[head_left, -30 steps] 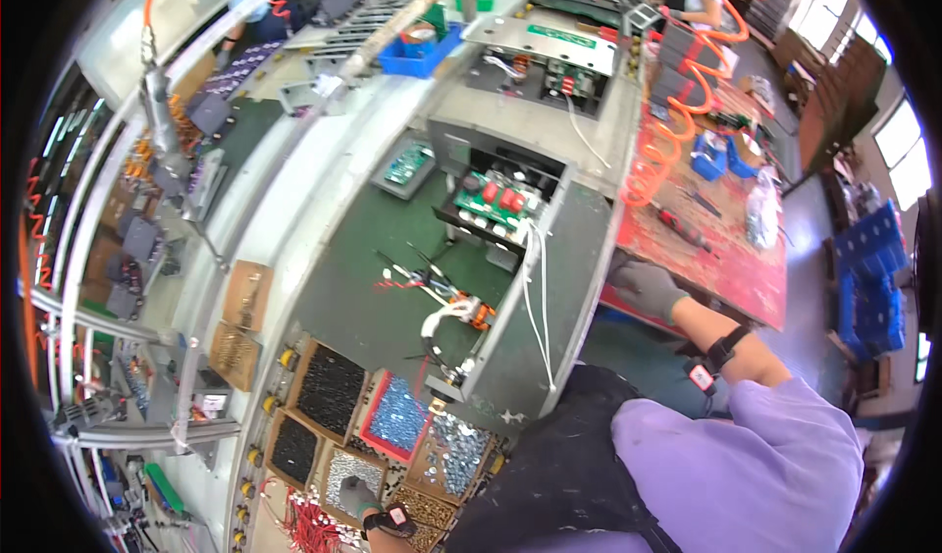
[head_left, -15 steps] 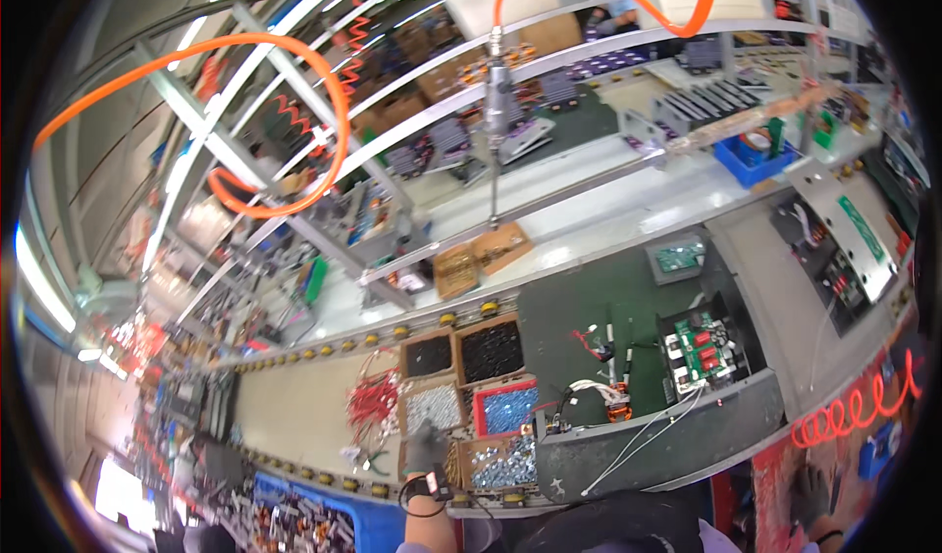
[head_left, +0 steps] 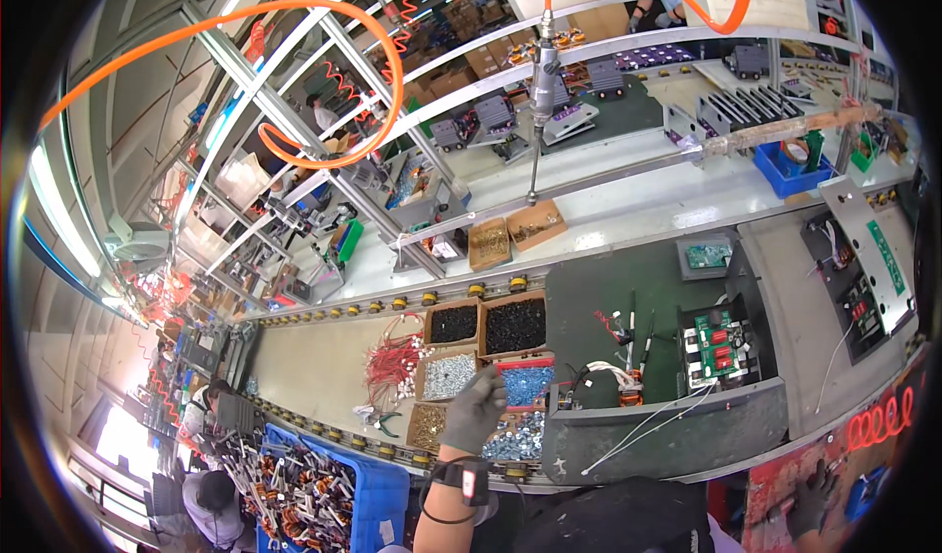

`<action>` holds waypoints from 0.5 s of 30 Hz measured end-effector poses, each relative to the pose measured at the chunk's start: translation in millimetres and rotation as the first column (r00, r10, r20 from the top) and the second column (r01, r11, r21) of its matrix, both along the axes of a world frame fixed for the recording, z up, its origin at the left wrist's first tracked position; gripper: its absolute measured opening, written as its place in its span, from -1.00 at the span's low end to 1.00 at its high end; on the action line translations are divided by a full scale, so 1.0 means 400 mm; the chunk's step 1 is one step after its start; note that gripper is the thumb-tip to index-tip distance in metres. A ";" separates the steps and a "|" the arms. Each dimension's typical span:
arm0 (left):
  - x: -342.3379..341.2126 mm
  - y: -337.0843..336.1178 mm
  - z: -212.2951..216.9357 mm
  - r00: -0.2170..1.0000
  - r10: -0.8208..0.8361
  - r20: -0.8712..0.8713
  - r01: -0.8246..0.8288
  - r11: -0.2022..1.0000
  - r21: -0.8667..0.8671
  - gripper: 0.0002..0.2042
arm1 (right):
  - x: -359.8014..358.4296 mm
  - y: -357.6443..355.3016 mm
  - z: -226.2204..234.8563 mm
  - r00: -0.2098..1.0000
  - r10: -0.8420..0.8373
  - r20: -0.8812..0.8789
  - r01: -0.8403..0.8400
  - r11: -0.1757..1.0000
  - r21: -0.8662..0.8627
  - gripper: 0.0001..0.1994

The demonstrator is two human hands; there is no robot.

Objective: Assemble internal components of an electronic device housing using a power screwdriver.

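Note:
My left hand (head_left: 476, 411), in a grey glove with a dark band at the wrist, hangs over the small-parts bins. Its fingers are curled together; anything between them is too small to make out. Beneath and around it lie a red bin of bluish screws (head_left: 530, 386), a box of silvery parts (head_left: 448, 377), a box of brass-coloured parts (head_left: 426, 425) and a box of larger metal fasteners (head_left: 514, 437). At the lower right my right hand (head_left: 812, 499), also gloved, rests with fingers apart on a red surface (head_left: 760, 484).
A dark metal housing (head_left: 667, 445) holds a green circuit board (head_left: 714, 347) and loose wires. Red cables (head_left: 394, 362) lie left of the bins. A screwdriver (head_left: 544, 87) hangs from an orange hose. A blue crate (head_left: 381, 499) of parts stands lower left, near another person (head_left: 214, 509).
My left hand has come up and rightward from the lower left boxes toward the red bin, fingers curled. The whole view has shifted slightly. My right hand stays at the red surface.

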State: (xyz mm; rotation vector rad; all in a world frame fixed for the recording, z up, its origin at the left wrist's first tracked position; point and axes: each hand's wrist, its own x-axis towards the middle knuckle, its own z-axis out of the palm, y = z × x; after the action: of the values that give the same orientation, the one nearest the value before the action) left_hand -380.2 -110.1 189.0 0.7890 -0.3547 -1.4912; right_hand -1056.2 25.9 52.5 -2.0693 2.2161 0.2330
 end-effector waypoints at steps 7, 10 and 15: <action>-0.246 -0.058 0.093 0.839 -0.427 0.338 0.395 0.904 0.163 -0.68 | 0.458 -0.100 0.289 0.954 0.128 0.271 -0.018 0.927 -0.374 -0.58; -0.297 -0.063 0.106 0.794 -0.554 0.250 0.518 0.832 0.201 -0.73 | 0.663 -0.127 0.342 0.497 -0.037 0.867 0.199 0.977 -0.073 -0.55; -0.256 -0.039 0.088 0.805 -0.550 0.222 0.541 0.834 0.105 -0.72 | 0.868 -0.137 0.407 0.239 -0.250 0.938 0.057 0.968 0.243 -0.57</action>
State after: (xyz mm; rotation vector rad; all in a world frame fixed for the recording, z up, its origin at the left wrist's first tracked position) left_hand -482.4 -125.8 224.3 0.9526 -0.7969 -1.9465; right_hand -708.9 -28.7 215.2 -1.1947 1.4240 -0.7149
